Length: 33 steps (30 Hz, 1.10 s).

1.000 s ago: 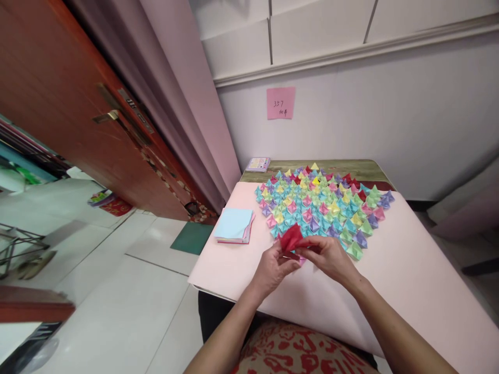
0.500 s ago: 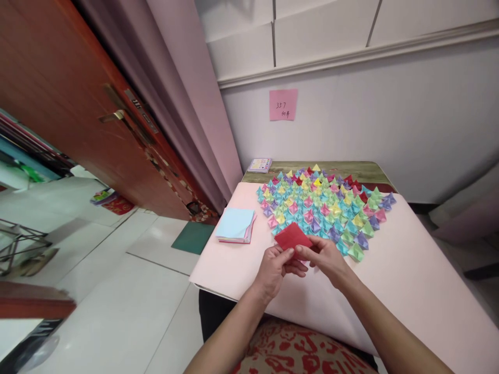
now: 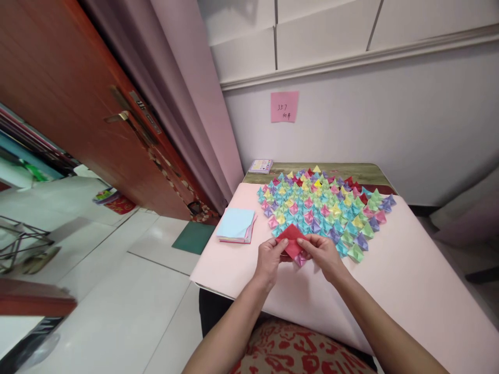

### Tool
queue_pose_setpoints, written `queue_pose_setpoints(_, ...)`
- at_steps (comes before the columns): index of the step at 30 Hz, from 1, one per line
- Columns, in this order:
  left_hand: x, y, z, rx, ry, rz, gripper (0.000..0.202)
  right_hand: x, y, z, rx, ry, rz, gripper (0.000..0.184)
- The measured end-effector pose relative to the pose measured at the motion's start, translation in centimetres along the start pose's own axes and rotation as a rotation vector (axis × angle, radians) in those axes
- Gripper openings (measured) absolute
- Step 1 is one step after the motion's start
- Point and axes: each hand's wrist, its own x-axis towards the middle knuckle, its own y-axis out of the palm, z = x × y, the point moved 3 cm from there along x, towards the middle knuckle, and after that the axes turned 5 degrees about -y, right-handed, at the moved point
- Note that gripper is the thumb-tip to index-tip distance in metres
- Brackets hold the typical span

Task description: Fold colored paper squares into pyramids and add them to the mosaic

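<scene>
One red, diamond-shaped paper [image 3: 291,235] is pinched by the bare left hand [image 3: 268,255] and right hand [image 3: 324,254] above the pale pink tabletop [image 3: 413,259]; thumbs cover its side corners, its underside hidden from me.

The desk [image 3: 351,170] is showing wood grain along its far edge, and a pale pink cover [image 3: 393,265] is lying over most of it. Many-coloured folded paper pieces [image 3: 315,225] are crowding its middle, a stack of square paper [image 3: 235,223] is lying left of them, and a small pack [image 3: 261,166] is resting at the far left corner.
</scene>
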Motion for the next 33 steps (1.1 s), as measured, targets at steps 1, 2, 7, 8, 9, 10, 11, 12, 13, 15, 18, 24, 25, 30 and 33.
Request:
queue_pose_setpoints(1, -0.1, 0.1, 0.0, -0.007, -0.007, 0.010, 0.041, 0.0, 0.0, -0.1, -0.001, -0.010, -0.007, 0.046)
queue_pose_setpoints(2, -0.2, 0.2, 0.1, -0.013, -0.020, 0.021, 0.042, 0.0, 0.0, -0.2, -0.004, -0.021, -0.009, 0.045)
queue_pose_setpoints(7, -0.8, 0.6, -0.1, -0.024, -0.033, 0.024, 0.043, -0.5, -0.1, -0.1, -0.050, -0.092, -0.001, 0.044)
queue_pose_setpoints(8, -0.8, 0.7, -0.2, -0.018, -0.015, 0.014, 0.042, -0.6, -0.3, 0.2, -0.092, -0.136, -0.016, 0.047)
queue_pose_setpoints(9, -0.9, 0.8, -0.3, -0.009, 0.007, 0.005, 0.041, -0.7, -0.5, 0.6, -0.154, -0.200, -0.038, 0.051)
queue_pose_setpoints(10, -0.9, 0.8, -0.4, 0.007, 0.034, 0.003, 0.039, -0.7, -0.7, 1.1, -0.231, -0.280, -0.062, 0.055)
queue_pose_setpoints(11, -0.9, 0.9, -0.5, 0.028, 0.063, 0.006, 0.037, -0.8, -0.8, 1.6, -0.319, -0.370, -0.085, 0.056)
queue_pose_setpoints(12, -1.0, 1.0, -0.6, 0.052, 0.094, 0.013, 0.036, -0.9, -0.9, 2.2, -0.402, -0.457, -0.104, 0.055)
queue_pose_setpoints(13, -1.0, 1.1, -0.7, 0.076, 0.124, 0.021, 0.034, -1.0, -0.9, 2.7, -0.468, -0.535, -0.116, 0.052)
queue_pose_setpoints(15, -1.0, 1.2, -0.8, 0.115, 0.168, 0.035, 0.032, -1.2, -0.8, 3.5, -0.548, -0.664, -0.131, 0.042)
queue_pose_setpoints(18, -1.1, 1.4, -0.8, 0.118, 0.172, 0.047, 0.031, -1.5, -0.5, 4.3, -0.589, -0.805, -0.159, 0.026)
queue_pose_setpoints(24, -1.7, 1.9, -1.0, -0.047, 0.066, 0.062, 0.024, -3.1, 0.3, 4.5, -0.783, -1.104, -0.174, 0.014)
queue_pose_setpoints(25, -1.8, 2.0, -1.1, -0.090, 0.039, 0.076, 0.023, -3.3, 0.4, 4.3, -0.815, -1.149, -0.162, 0.015)
queue_pose_setpoints(30, -2.3, 2.0, -1.3, -0.297, -0.040, 0.134, 0.034, -3.8, 0.6, 3.2, -0.894, -1.189, -0.148, 0.019)
queue_pose_setpoints(33, -2.4, 1.8, -1.3, -0.275, -0.026, 0.136, 0.047, -3.9, 0.6, 3.0, -0.886, -1.179, -0.135, 0.018)
